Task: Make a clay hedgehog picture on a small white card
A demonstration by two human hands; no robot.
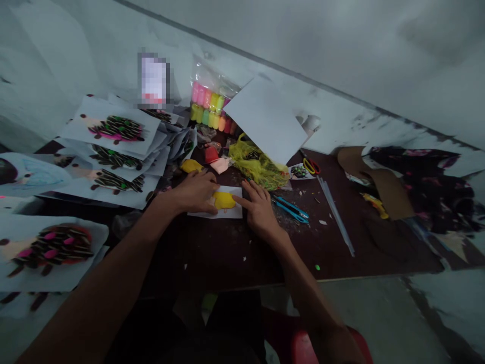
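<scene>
Grey-white wall [333,121] behind dark brown table [235,258], w/ hedgehog pics [113,129] stacked at L. L hand [197,193] & R hand [260,206] unclenched, fingers on white card [200,208], yellow clay [225,200] btwn them on it; scissors [291,208] near R hand.

Matt white paper sheet [267,121], crinkled, thin yellow plastic bag [257,164], glossy clear plastic pouch [212,78], smooth dark tabletop [227,253], smooth matt yellow piece [224,200]
</scene>
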